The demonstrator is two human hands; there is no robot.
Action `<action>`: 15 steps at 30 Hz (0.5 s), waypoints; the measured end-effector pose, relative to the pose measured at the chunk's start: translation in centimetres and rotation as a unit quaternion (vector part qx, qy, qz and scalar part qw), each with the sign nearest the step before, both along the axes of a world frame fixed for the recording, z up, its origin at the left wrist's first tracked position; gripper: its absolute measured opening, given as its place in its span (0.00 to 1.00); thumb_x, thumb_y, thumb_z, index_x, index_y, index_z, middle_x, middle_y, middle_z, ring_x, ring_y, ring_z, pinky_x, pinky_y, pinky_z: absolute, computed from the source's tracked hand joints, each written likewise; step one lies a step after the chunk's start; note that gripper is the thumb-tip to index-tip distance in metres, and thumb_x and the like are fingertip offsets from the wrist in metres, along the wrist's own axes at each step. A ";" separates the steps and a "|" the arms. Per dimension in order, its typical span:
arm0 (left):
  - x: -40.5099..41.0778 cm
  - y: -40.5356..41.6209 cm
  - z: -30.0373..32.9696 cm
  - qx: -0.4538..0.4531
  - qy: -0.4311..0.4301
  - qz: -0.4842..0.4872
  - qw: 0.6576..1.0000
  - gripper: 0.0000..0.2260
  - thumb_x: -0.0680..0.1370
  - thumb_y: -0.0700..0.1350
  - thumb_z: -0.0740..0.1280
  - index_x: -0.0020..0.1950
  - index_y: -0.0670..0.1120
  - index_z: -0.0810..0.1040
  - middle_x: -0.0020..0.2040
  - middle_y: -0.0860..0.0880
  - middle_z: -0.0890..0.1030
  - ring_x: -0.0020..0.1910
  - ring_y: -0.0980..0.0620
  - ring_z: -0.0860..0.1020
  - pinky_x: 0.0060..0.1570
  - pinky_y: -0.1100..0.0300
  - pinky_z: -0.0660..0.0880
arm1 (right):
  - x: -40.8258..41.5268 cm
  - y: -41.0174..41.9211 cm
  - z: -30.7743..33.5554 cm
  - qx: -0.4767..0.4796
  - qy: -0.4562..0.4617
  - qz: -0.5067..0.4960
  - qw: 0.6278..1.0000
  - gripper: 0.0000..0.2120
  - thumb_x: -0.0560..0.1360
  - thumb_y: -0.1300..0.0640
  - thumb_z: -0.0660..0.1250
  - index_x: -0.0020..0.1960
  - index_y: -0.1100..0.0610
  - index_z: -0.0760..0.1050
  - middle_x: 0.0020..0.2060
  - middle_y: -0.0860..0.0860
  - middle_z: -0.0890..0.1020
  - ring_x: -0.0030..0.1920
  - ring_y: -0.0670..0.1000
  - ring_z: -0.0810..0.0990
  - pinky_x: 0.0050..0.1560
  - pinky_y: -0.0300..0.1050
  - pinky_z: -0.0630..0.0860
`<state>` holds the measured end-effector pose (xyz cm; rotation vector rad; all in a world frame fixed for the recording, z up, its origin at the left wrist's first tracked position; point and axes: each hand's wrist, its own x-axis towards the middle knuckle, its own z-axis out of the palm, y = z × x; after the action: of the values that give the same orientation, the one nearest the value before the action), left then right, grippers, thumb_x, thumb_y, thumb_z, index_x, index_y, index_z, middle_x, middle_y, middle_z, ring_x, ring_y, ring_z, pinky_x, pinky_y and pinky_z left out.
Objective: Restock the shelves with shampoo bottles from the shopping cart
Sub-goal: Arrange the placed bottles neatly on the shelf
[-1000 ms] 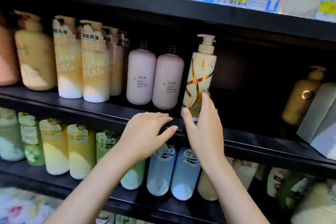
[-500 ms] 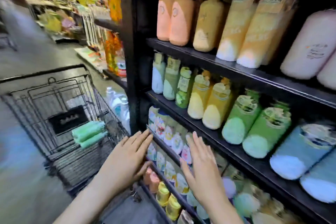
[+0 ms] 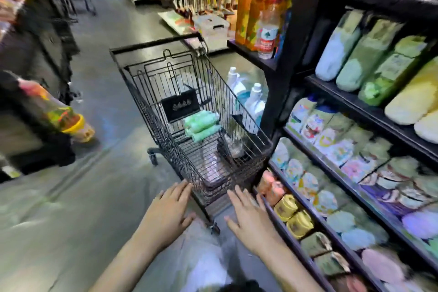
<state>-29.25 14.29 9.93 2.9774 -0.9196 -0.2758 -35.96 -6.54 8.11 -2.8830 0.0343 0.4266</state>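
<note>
A black wire shopping cart (image 3: 166,111) stands in the aisle ahead of me, beside the shelf unit. Several pale green shampoo bottles (image 3: 201,125) lie stacked on their sides inside it, and a pinkish bottle (image 3: 213,173) lies on the basket floor nearer me. My left hand (image 3: 169,211) hovers with straight, spread fingers just short of the cart's near left corner. My right hand (image 3: 248,218) is held flat the same way near the cart's near right corner. Neither hand holds anything. The black shelves (image 3: 355,111) on my right carry rows of green, yellow and mixed bottles.
White and blue bottles (image 3: 246,97) stand on the floor between the cart and the shelf post. Orange cartons and a clear bottle (image 3: 258,19) sit on a side shelf. A dark display with a yellow-capped bottle (image 3: 64,116) lies on my left. Grey floor runs down the aisle.
My right hand let go of the gold-patterned pump bottle on the shelf. My view swung left and down from the shelves to the cart, and both hands dropped toward its near end.
</note>
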 end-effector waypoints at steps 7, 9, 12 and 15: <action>8.9 0.8 -1.0 -0.004 0.041 -0.017 0.999 0.31 0.80 0.55 0.58 0.78 0.45 0.49 0.78 0.47 0.51 0.77 0.47 0.53 0.74 0.51 0.55 | 8.5 3.1 -1.5 0.039 0.025 -0.025 0.999 0.30 0.81 0.44 0.53 0.78 0.51 0.47 0.78 0.50 0.50 0.78 0.53 0.49 0.77 0.56 0.45; 11.8 0.5 -1.1 0.007 0.038 -0.027 0.999 0.31 0.80 0.54 0.58 0.78 0.45 0.50 0.78 0.46 0.53 0.76 0.47 0.54 0.74 0.51 0.55 | 11.5 2.9 -1.8 0.042 0.033 -0.028 0.998 0.30 0.81 0.44 0.54 0.78 0.51 0.47 0.78 0.50 0.51 0.77 0.52 0.50 0.77 0.56 0.45; 17.1 0.5 -1.1 0.014 0.038 -0.031 0.999 0.30 0.80 0.54 0.57 0.78 0.45 0.50 0.78 0.46 0.54 0.76 0.47 0.54 0.74 0.51 0.54 | 17.0 2.4 -2.5 0.039 0.040 -0.030 0.998 0.30 0.81 0.46 0.53 0.78 0.53 0.47 0.78 0.51 0.52 0.77 0.52 0.51 0.76 0.56 0.42; 22.4 1.2 -1.1 0.025 0.042 -0.046 0.998 0.30 0.80 0.54 0.58 0.78 0.46 0.50 0.78 0.46 0.55 0.76 0.48 0.54 0.74 0.52 0.53 | 22.0 2.2 -2.7 0.035 0.052 -0.043 0.997 0.30 0.81 0.45 0.53 0.78 0.53 0.47 0.78 0.52 0.51 0.77 0.53 0.51 0.76 0.56 0.42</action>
<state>-6.82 15.47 8.87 2.9453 -1.0584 -0.4285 -13.96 -4.32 5.46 -2.7758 0.1575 0.5504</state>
